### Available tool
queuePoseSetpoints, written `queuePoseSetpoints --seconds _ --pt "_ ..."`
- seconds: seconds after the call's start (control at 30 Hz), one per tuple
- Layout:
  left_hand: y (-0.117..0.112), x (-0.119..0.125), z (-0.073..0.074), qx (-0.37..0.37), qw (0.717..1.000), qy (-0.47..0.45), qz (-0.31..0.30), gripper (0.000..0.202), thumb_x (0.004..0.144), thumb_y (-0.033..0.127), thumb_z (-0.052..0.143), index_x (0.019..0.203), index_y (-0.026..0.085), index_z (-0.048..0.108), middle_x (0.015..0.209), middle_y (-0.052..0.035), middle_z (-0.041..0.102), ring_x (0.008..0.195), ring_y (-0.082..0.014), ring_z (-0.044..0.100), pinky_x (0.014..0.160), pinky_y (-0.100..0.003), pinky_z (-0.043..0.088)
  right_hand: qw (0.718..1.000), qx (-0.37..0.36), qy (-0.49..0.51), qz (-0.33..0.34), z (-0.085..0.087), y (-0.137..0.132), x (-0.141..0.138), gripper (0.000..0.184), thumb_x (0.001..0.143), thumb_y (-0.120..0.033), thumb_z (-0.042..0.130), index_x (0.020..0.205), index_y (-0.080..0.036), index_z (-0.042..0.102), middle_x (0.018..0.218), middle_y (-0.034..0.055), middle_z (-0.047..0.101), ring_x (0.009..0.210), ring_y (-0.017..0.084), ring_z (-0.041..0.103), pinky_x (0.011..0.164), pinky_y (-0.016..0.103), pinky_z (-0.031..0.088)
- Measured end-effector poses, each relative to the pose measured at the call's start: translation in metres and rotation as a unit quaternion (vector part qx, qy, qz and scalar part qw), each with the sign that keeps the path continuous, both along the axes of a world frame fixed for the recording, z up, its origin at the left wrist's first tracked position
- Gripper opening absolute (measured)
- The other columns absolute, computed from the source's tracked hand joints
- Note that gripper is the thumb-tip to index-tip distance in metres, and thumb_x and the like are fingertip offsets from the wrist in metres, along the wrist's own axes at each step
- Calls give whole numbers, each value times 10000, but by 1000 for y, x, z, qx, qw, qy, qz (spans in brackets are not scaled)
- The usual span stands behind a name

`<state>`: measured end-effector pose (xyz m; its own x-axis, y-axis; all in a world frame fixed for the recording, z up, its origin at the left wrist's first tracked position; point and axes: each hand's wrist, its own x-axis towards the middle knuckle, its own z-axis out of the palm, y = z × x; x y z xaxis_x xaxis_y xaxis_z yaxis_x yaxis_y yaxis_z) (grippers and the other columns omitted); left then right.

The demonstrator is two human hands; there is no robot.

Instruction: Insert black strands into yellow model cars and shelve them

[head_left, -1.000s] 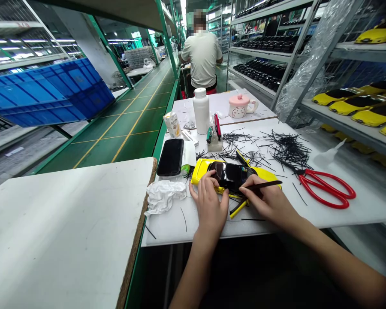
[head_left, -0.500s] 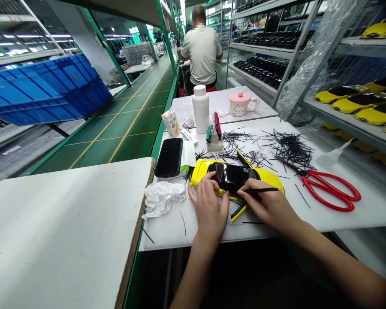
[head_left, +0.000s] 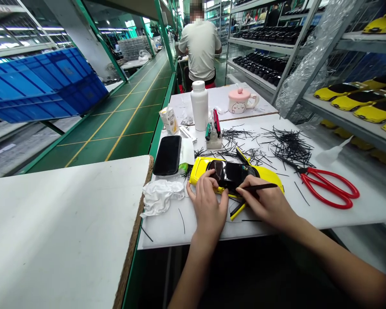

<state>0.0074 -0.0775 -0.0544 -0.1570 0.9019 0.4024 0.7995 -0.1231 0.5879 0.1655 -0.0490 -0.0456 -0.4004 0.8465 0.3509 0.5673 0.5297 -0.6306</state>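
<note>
A yellow model car (head_left: 270,177) with a glossy black roof lies on the white worktable, its doors swung open on both sides. My left hand (head_left: 208,199) is closed on the near side of the car toward its left end, steadying it with fingers on the body and roof edge. Between the fingertips of my right hand (head_left: 266,199) is a slim dark pen-like tool (head_left: 260,186), pinched much like a pen. Its tip is at the near door opening, partly hidden by my fingers. An open door (head_left: 238,212) juts out between my hands.
Red-handled scissors (head_left: 333,186) lie at right, near a heap of black strips (head_left: 291,146). A phone (head_left: 167,155), crumpled tissue (head_left: 162,197), white bottle (head_left: 199,106) and lidded mug (head_left: 241,101) stand around. Racks (head_left: 366,45) flank the right; a person (head_left: 199,47) sits ahead.
The whole view has shifted slightly, so the scene sits a little higher. Both hands keep their places on the car, and the dark tool's outer end is tilted slightly higher.
</note>
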Motion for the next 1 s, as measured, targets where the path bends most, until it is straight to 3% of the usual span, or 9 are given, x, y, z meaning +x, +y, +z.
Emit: queuePoseSetpoints --seconds 0.17,0.33,0.57,0.73,0.87,0.93,1.0 --pt "0 0 -1 6 1000 -1 -1 225 803 142 590 853 228 388 1190 -91 612 1180 -232 537 1103 -542 153 998 -52 24 -17 0 0 6 126 917 -299 494 827 -217 527 618 -16 551 517 138 503 481 250 360" --pt "1 0 -1 6 1000 -1 -1 217 807 147 585 853 228 390 1194 -84 609 1182 -230 535 1105 -541 150 1000 -10 -10 -9 4 -2 2 124 911 -269 501 802 -217 530 561 -44 502 420 109 406 435 246 298" --pt "-1 1 -1 0 1000 1 1 216 801 147 582 851 230 389 1202 -99 607 1192 -242 531 1100 -556 160 997 51 -60 -16 0 0 -7 127 912 -241 452 788 -223 478 681 15 584 569 162 538 525 264 371" --pt "0 -1 0 8 1000 10 0 168 806 140 548 866 222 415 1159 -104 620 1174 -248 546 1084 -589 189 1000 -4 -14 -7 3 -1 -8 151 917 -265 451 774 -225 479 648 2 571 551 159 544 517 261 397" --pt "-1 -6 -4 20 1000 18 3 120 815 131 485 865 222 424 1106 -100 631 1175 -256 550 1065 -608 208 994 -2 100 -55 24 15 18 193 943 -357 440 802 -233 486 692 7 578 635 169 591 572 258 465" --pt "0 -8 -13 52 998 23 10 120 820 120 437 873 228 432 1043 -89 648 1166 -256 556 1056 -605 215 991 33 73 -111 33 32 42 222 946 -397 416 802 -239 478 693 15 586 641 188 595 584 284 472" --pt "6 -9 -26 103 993 27 41 128 794 119 429 850 235 431 1049 -102 663 1102 -259 590 1055 -599 215 988 41 -15 -149 34 52 67 247 936 -413 399 790 -240 496 684 39 622 608 218 607 558 318 468"
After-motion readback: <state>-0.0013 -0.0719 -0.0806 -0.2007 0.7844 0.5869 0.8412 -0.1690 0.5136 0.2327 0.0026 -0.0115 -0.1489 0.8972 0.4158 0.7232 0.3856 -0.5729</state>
